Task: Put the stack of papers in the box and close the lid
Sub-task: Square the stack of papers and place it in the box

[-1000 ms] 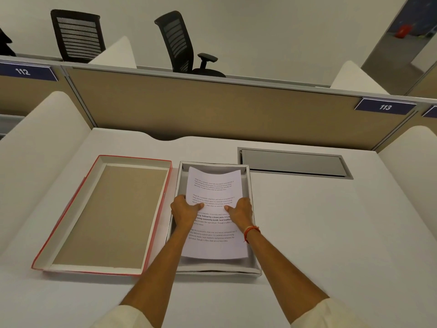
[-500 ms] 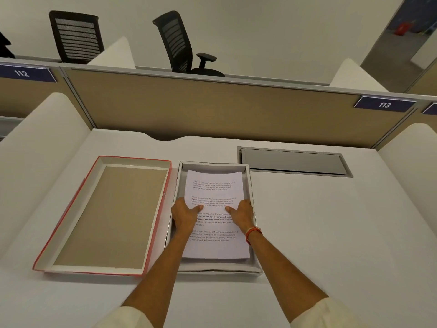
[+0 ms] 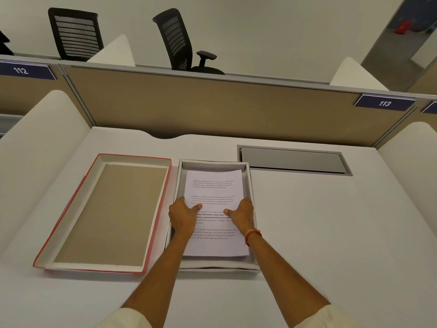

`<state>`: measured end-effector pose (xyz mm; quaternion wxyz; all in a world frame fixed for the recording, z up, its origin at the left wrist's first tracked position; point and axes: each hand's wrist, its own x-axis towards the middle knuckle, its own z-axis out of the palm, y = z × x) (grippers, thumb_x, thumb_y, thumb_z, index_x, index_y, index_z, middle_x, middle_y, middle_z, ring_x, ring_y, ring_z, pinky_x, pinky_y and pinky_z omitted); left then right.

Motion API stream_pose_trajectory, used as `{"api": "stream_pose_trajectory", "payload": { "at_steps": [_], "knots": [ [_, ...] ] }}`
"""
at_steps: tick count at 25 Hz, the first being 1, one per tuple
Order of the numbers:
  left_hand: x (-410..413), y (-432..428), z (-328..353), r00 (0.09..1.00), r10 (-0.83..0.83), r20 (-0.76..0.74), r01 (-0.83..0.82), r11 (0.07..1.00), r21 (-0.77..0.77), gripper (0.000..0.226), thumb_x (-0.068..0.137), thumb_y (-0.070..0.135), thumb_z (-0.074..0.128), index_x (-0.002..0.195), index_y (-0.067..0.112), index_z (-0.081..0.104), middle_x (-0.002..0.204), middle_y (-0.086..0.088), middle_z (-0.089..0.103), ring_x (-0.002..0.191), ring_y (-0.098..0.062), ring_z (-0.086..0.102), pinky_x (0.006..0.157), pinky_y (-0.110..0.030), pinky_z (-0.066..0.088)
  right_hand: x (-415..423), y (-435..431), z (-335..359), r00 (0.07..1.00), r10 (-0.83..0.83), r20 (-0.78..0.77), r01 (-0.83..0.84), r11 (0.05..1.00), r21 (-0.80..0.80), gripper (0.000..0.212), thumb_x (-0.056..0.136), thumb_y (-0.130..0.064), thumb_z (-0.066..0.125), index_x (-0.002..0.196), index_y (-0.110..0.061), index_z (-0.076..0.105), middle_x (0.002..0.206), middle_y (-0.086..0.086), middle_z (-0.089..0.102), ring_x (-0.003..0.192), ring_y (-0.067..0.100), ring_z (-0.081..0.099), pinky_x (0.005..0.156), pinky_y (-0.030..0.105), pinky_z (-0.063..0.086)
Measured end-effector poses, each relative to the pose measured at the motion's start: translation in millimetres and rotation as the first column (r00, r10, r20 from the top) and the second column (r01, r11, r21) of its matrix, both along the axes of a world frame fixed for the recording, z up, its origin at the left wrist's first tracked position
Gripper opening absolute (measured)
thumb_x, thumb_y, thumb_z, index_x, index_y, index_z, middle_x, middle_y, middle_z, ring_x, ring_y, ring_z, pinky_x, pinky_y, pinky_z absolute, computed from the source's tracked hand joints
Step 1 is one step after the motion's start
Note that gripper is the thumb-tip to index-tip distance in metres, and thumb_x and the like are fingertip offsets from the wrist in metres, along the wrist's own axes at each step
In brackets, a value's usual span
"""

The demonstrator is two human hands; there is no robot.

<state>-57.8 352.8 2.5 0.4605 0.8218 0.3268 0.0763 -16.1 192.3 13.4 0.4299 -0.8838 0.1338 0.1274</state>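
A white stack of printed papers (image 3: 214, 188) lies flat inside the shallow grey-white box (image 3: 251, 185) at the middle of the desk. My left hand (image 3: 183, 215) grips the stack's left edge, thumb on top of the sheet. My right hand (image 3: 242, 214), with a red thread at the wrist, grips the right edge the same way. The box's lid (image 3: 111, 216), red-edged with a brown inside, lies upside down on the desk just left of the box.
A grey cable flap (image 3: 293, 160) is set into the desk right of the box. A tan partition (image 3: 212, 110) closes the back, white curved dividers stand at both sides. Two black office chairs (image 3: 179, 41) stand beyond the partition.
The papers, bowed and raised at the far end a second ago, have come down flat into the box. Both hands have stayed on the stack's edges.
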Motion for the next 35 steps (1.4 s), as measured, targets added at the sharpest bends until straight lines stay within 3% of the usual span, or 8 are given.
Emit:
{"api": "stream_pose_trajectory", "payload": {
  "at_steps": [10, 14, 17, 21, 24, 31, 35],
  "knots": [
    [0, 5, 2, 0.999, -0.027, -0.022, 0.027, 1.000, -0.001, 0.041, 0.071, 0.027, 0.085, 0.097, 0.002, 0.065, 0.108, -0.016, 0.072, 0.091, -0.033, 0.070, 0.076, -0.039, 0.058, -7, -8, 9, 1.000, -0.013, -0.002, 0.014, 0.998, 0.060, 0.062, 0.067, -0.007, 0.086, 0.116, -0.003, 0.049, 0.122, 0.015, 0.061, 0.110, 0.031, 0.062, 0.088, 0.033, 0.054],
    [2, 10, 10, 0.999, -0.023, -0.045, 0.021, 0.999, -0.046, 0.044, 0.068, 0.027, 0.087, 0.075, 0.007, 0.049, 0.096, -0.021, 0.071, 0.084, -0.037, 0.069, 0.057, -0.035, 0.053, -3, -16, 9, 0.997, -0.045, -0.057, 0.052, 0.990, 0.129, 0.055, 0.066, -0.006, 0.086, 0.103, -0.006, 0.046, 0.120, 0.017, 0.060, 0.106, 0.030, 0.061, 0.090, 0.040, 0.056],
    [6, 18, 6, 0.998, -0.025, -0.061, 0.017, 0.992, -0.125, 0.050, 0.064, 0.022, 0.090, 0.062, 0.013, 0.041, 0.093, -0.023, 0.072, 0.084, -0.040, 0.070, 0.065, -0.040, 0.057, 0, -18, 9, 0.995, -0.058, -0.077, 0.070, 0.986, 0.150, 0.051, 0.067, -0.005, 0.085, 0.101, -0.007, 0.047, 0.118, 0.016, 0.059, 0.096, 0.024, 0.056, 0.088, 0.035, 0.054],
    [7, 23, -2, 0.994, -0.051, -0.098, 0.033, 0.984, -0.177, 0.045, 0.060, 0.024, 0.092, 0.084, 0.001, 0.062, 0.101, -0.013, 0.075, 0.084, -0.029, 0.072, 0.073, -0.044, 0.062, -1, -16, 11, 0.994, -0.059, -0.090, 0.073, 0.984, 0.165, 0.049, 0.069, -0.003, 0.083, 0.104, -0.006, 0.048, 0.110, 0.011, 0.055, 0.103, 0.028, 0.058, 0.087, 0.031, 0.051],
    [6, 19, 2, 0.993, -0.042, -0.110, 0.022, 0.984, -0.175, 0.048, 0.061, 0.025, 0.092, 0.093, 0.002, 0.065, 0.105, -0.013, 0.074, 0.087, -0.030, 0.072, 0.076, -0.045, 0.062, -1, -16, 10, 0.994, -0.059, -0.090, 0.073, 0.985, 0.157, 0.050, 0.068, -0.005, 0.084, 0.100, -0.009, 0.045, 0.119, 0.016, 0.058, 0.105, 0.030, 0.059, 0.090, 0.037, 0.054],
    [2, 16, 7, 0.990, -0.063, -0.123, 0.045, 0.988, -0.146, 0.051, 0.061, 0.029, 0.091, 0.098, 0.005, 0.064, 0.110, -0.014, 0.072, 0.090, -0.031, 0.072, 0.079, -0.045, 0.061, -1, -15, 9, 0.994, -0.042, -0.096, 0.055, 0.989, 0.140, 0.059, 0.065, -0.007, 0.086, 0.111, -0.003, 0.050, 0.119, 0.017, 0.061, 0.106, 0.031, 0.061, 0.088, 0.040, 0.056],
    [-4, 12, 29, 0.962, -0.208, -0.174, 0.203, 0.978, -0.047, 0.061, 0.066, 0.025, 0.089, 0.112, 0.002, 0.055, 0.118, -0.015, 0.065, 0.106, -0.034, 0.065, 0.087, -0.041, 0.055, -3, -15, 14, 0.998, -0.004, -0.058, 0.011, 0.994, 0.106, 0.052, 0.073, -0.009, 0.081, 0.111, -0.005, 0.047, 0.122, 0.017, 0.059, 0.108, 0.031, 0.060, 0.090, 0.039, 0.055]
  ]
}}
